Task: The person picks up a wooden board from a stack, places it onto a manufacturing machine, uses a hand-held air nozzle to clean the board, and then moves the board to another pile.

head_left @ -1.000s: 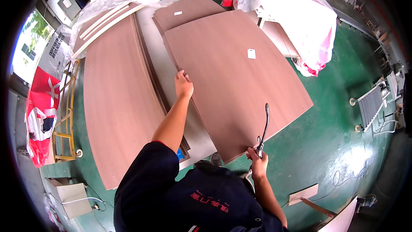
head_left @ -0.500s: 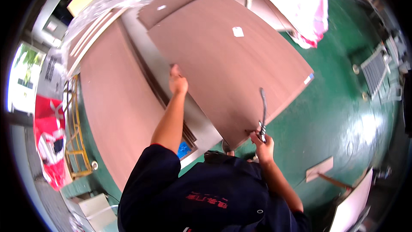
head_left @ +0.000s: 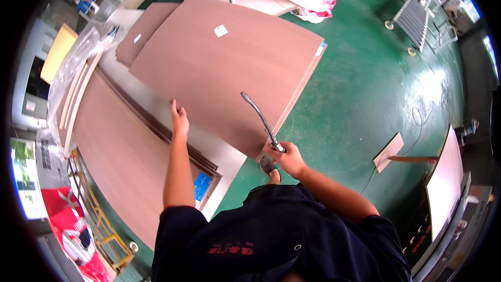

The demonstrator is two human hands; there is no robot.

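Note:
A large brown wooden board [head_left: 229, 68] lies flat in front of me, with a small white tag near its far side. My left hand [head_left: 179, 120] rests with fingers spread on the board's near left edge. My right hand [head_left: 286, 157] is closed around the handle of a thin curved metal tool [head_left: 259, 117] at the board's near corner. The tool's tip points up over the board.
More brown boards [head_left: 122, 156] are stacked to the left, partly under clear plastic wrap [head_left: 78, 57]. Green floor [head_left: 365, 89] spreads to the right, with a small board offcut [head_left: 389, 151], a pale panel [head_left: 443, 183] and a white radiator-like rack [head_left: 415, 15].
The view has swung so the board sits more to the left and upward. Both hands keep their places on the board edge and the tool.

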